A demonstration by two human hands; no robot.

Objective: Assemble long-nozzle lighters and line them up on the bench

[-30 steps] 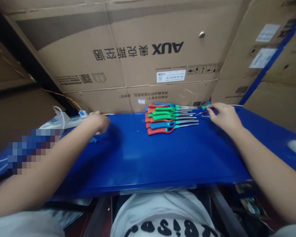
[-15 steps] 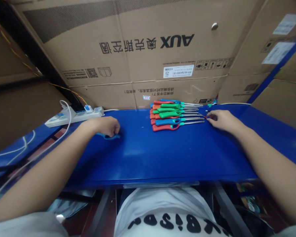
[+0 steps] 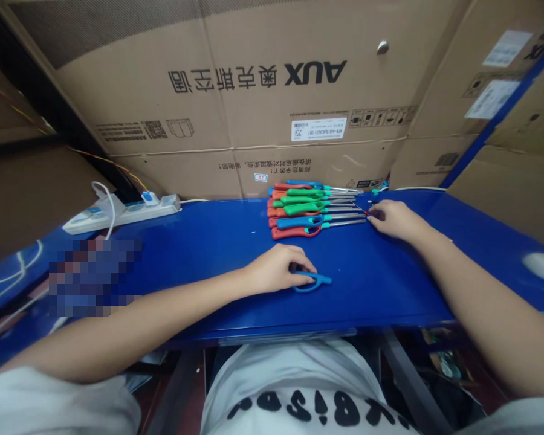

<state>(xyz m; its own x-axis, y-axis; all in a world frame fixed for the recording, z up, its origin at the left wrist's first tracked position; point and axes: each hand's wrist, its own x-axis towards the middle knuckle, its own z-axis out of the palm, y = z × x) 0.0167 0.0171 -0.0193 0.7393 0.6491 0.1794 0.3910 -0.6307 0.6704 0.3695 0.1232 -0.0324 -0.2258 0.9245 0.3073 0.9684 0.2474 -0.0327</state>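
Note:
My left hand (image 3: 283,270) is closed on a blue lighter handle (image 3: 325,280) over the middle of the blue table, in front of the pile. No metal tube shows on this handle. Behind it lies a pile of several long-necked lighters (image 3: 303,208) with red, green, orange and blue handles, their metal tubes pointing right. At the tips of those tubes, my right hand (image 3: 387,216) pinches a small red piece (image 3: 367,213). Its thumb and forefinger are pressed together on it, and a thin wire seems to run from it.
Cardboard (image 3: 254,109) stands along the back of the blue table (image 3: 254,314). At the left are a white power strip (image 3: 122,214) and white cables. Small teal pieces (image 3: 376,191) lie behind my right hand. A white oval object (image 3: 543,267) is at the right.
My left hand has moved right and towards me with the blue handle, from near the power strip to the front of the pile. My right hand keeps its place by the tube tips.

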